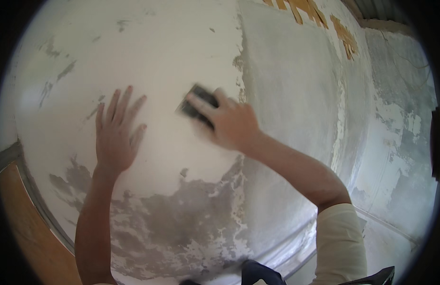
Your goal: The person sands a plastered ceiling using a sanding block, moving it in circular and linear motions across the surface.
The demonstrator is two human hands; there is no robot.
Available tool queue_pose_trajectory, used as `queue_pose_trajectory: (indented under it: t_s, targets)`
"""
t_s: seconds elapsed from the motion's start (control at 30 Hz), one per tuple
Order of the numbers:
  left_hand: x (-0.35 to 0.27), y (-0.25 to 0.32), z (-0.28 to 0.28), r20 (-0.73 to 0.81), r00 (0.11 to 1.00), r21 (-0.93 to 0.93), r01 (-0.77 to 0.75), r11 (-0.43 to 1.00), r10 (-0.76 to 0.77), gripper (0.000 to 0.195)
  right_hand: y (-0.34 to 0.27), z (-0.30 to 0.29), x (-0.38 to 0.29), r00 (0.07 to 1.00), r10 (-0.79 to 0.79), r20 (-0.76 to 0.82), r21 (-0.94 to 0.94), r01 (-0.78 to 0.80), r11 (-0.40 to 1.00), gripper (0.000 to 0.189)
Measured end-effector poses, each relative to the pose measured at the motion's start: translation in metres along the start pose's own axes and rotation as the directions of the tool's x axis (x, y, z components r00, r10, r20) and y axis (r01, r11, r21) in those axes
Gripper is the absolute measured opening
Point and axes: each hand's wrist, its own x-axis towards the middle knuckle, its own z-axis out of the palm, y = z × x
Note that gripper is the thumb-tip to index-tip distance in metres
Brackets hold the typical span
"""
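Note:
My right hand (232,123) grips a dark rectangular block, seemingly a sanding block (201,101), with fingers spread over its back; its face is against the white-coated wall (170,57). Hand and block are somewhat blurred. To the left, my left hand (116,130) rests with fingers apart, palm towards the wall, and holds nothing. Below both hands the white coat gives way to a patchy grey area (166,217). A ragged edge of the coat runs down the wall just right of the block.
Right of the ragged edge is a smoother grey wall section (287,89). Strips of brown tape (309,10) hang at the upper right. An orange-brown panel (34,221) with a grey frame stands at the lower left. A patchy wall (398,142) meets the floor at the far right.

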Motion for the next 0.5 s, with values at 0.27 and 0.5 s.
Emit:
queue_pose_trajectory:
  t_s: [0.27, 0.5]
  targets:
    - [0.062, 0.000, 0.020, -0.178, 0.973, 0.049, 0.157, 0.986, -0.146, 0.064, 0.065, -0.027, 0.092, 0.869, 0.426, -0.253, -0.064, -0.454, 0.889, 0.061]
    - [0.054, -0.004, 0.018, -0.167, 0.968, 0.092, 0.206, 0.974, -0.189, 0.064, 0.021, -0.014, 0.030, 0.982, 0.183, -0.040, -0.072, -0.186, 0.980, 0.061]
